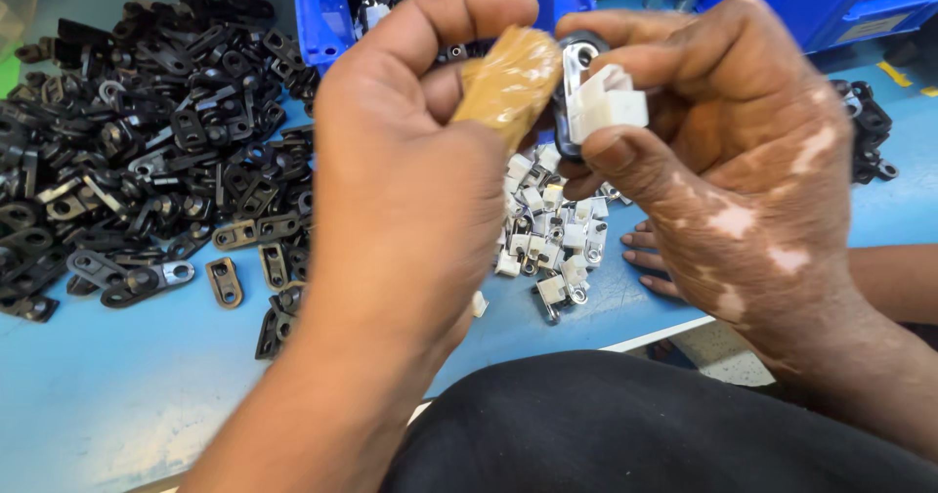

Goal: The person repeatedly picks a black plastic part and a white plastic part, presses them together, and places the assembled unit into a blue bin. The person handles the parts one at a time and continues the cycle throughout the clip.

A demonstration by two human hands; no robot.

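A small-parts assembly workshop or factory bench. A light blue worktop (117,395) carries a large loose heap of identical black metal brackets (147,151) on the left and a smaller heap of white plastic clips (552,234) fitted with metal pieces near the middle. Blue plastic storage bins (332,14) stand along the far edge, one holding more such parts. Many copies of the same part, sorted by kind and kept in bins, indicate repetitive manual assembly work.

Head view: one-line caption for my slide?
Left hand holds a tape-wrapped tool; right hand pinches a white clip on a metal bracket.
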